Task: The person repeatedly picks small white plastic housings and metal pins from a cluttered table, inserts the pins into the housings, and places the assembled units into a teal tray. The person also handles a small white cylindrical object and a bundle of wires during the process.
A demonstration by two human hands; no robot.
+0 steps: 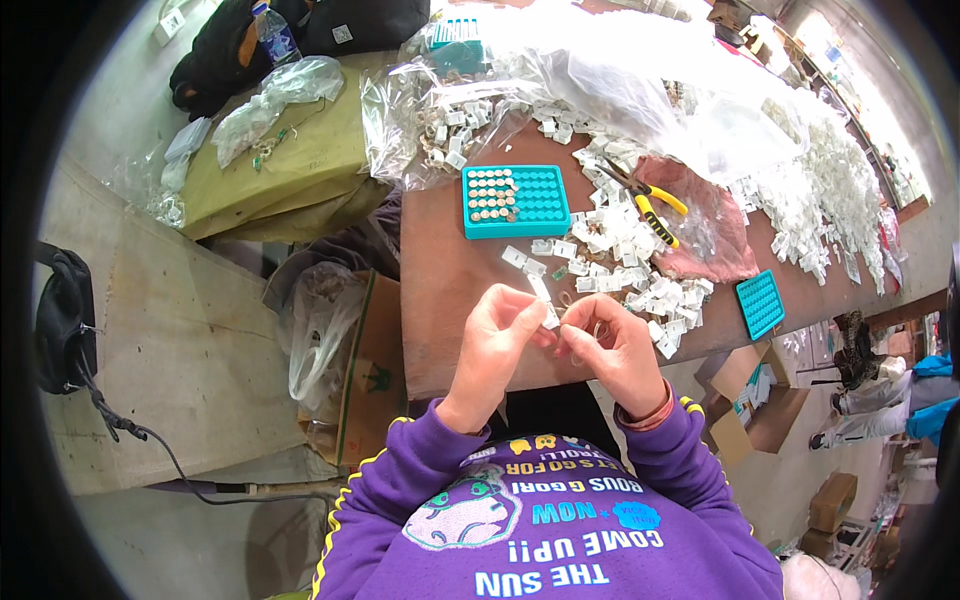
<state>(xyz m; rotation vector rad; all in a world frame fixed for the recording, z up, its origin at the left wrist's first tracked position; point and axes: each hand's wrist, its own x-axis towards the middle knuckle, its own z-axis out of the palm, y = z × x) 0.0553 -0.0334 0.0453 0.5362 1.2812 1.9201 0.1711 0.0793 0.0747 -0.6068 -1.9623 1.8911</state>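
Left hand (500,335) pinches small white rectangular plastic piece (551,319), likely steadying it; right hand (612,340) fingertips pressed together just right, item unclear.

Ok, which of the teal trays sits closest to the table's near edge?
The right-hand teal tray, almost at that edge; the partly filled teal tray sits farther back, the far teal tray farther still.
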